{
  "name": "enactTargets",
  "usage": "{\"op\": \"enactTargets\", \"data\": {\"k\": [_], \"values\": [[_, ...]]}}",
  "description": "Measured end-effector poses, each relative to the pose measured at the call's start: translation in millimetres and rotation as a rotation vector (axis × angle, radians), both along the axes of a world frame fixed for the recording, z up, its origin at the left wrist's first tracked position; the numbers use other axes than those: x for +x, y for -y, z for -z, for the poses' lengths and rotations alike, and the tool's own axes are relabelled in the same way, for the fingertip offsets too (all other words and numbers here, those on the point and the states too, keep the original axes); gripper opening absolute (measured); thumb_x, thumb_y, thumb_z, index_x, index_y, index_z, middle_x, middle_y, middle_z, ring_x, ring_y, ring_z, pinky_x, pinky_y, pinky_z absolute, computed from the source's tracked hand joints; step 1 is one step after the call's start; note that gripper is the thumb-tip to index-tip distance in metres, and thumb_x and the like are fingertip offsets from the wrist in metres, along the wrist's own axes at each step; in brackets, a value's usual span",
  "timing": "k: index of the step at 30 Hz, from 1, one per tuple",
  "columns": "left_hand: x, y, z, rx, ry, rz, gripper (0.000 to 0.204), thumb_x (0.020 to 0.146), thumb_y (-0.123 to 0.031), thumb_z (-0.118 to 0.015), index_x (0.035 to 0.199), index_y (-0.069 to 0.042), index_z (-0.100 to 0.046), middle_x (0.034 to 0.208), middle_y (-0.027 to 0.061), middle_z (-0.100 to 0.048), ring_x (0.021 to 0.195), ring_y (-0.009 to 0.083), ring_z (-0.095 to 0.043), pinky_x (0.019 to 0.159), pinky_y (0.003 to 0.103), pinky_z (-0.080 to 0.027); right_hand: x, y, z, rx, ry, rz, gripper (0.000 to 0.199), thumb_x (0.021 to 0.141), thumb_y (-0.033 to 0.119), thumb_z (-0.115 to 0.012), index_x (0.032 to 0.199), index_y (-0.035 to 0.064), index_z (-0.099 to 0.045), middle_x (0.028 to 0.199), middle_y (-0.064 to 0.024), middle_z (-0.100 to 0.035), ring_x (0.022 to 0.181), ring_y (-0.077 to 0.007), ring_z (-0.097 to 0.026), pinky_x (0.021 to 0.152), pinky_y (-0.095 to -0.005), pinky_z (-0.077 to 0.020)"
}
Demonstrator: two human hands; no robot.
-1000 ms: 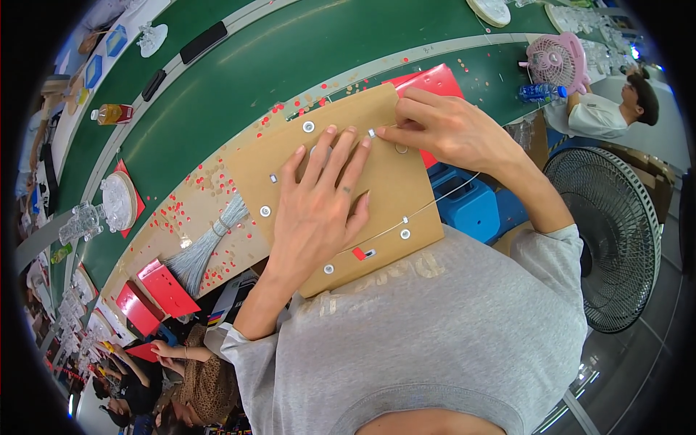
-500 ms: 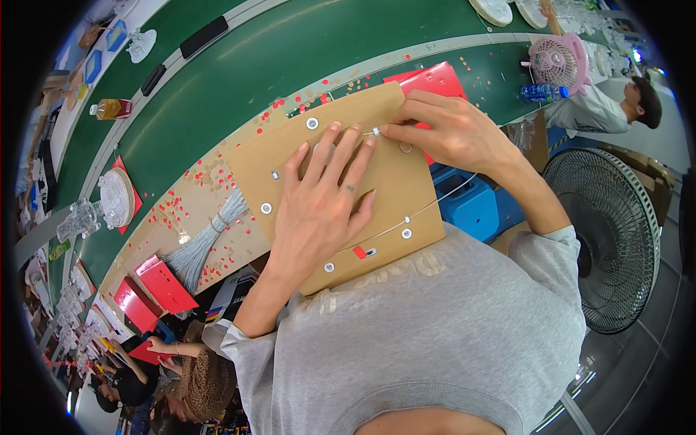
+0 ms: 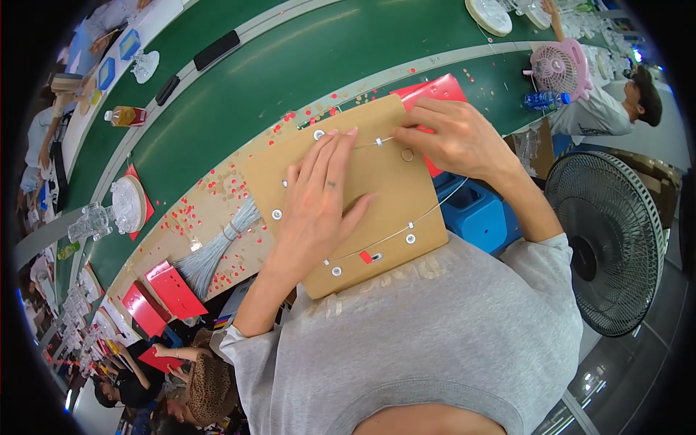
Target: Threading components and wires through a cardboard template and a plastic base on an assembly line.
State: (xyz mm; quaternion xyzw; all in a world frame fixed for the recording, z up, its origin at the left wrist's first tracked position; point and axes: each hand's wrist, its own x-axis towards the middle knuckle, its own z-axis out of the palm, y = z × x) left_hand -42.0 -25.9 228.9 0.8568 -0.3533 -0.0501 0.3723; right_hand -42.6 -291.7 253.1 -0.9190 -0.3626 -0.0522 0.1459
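A tan cardboard board (image 3: 391, 185) with round metal studs lies on the bench edge in front of me. A thin silver wire (image 3: 395, 233) runs between its studs, with a small red tag (image 3: 366, 257) on it near the front edge. My left hand (image 3: 319, 206) lies flat on the board, fingers spread, pressing it down. My right hand (image 3: 453, 138) pinches the wire at the board's far right corner, beside a stud (image 3: 378, 142). A red tray (image 3: 435, 94) lies partly under that hand.
A bundle of grey wires (image 3: 214, 250) lies left of the board among scattered red bits. Red boxes (image 3: 170, 290) sit further left. A blue bin (image 3: 475, 214) and a black floor fan (image 3: 609, 239) stand to my right. Other people work at the far right and lower left.
My right hand has moved along the board's far edge with the wire, and my left hand has shifted slightly on the board. The view has tilted a little.
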Motion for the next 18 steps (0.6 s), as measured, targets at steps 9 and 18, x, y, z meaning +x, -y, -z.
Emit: {"op": "enactTargets", "data": {"k": [9, 18], "values": [[37.1, 18.3, 12.8, -0.140, 0.114, 0.076, 0.040, 0.079, -0.002, -0.078, 0.114, 0.000, -0.060, 0.111, 0.0141, -0.059, 0.106, 0.0330, -0.056, 0.089, 0.042, -0.049, 0.1, -11.9, 7.7, -0.056, 0.106, 0.028, 0.022, 0.071, 0.009, -0.067, 0.091, 0.0000, -0.068, 0.093, -0.0076, -0.064, 0.086, -0.0247, -0.065, 0.070, -0.0362, -0.0563], [43.9, 25.7, 19.3, -0.258, 0.140, -0.011, 0.021, 0.071, 0.004, -0.080, 0.079, 0.002, -0.061, 0.084, 0.0105, -0.063, 0.084, 0.0284, -0.061, 0.072, 0.039, -0.050, -52.7, -64.2, 17.9, 0.099, 0.215, 0.245, 0.028, 0.070, 0.007, -0.071, 0.097, -0.0017, -0.071, 0.099, -0.0119, -0.069, 0.090, -0.0271, -0.069, 0.072, -0.0362, -0.0581]]}}
